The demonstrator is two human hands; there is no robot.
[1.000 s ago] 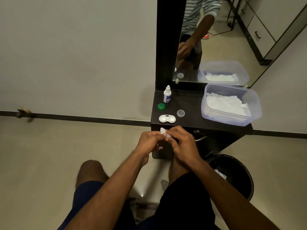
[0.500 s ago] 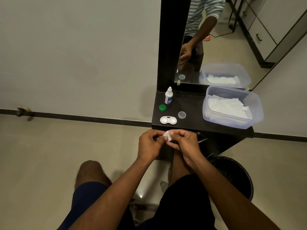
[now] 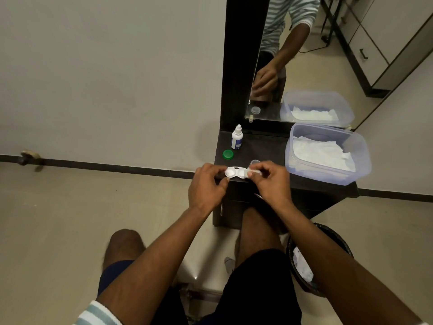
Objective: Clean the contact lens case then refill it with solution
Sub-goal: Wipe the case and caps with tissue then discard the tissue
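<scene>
While held — one lens case (image 3: 236, 172), two hands (image 3: 207, 187) (image 3: 273, 181).

I see a lens case (image 3: 236, 172) of glossy white plastic at the desk's (image 3: 264, 146) front edge; the desk itself looks like dark, matt laminate. The small bottle (image 3: 237, 137) near the back left corner is smooth white plastic with a paper-like label, the green cap (image 3: 228, 154) ridged plastic. At the right edge, a translucent, faintly frosted plastic tub (image 3: 328, 153) holds crumpled white tissue (image 3: 321, 152). I make out soft tissue (image 3: 254, 171) pinched in my fingers (image 3: 262, 168).
</scene>
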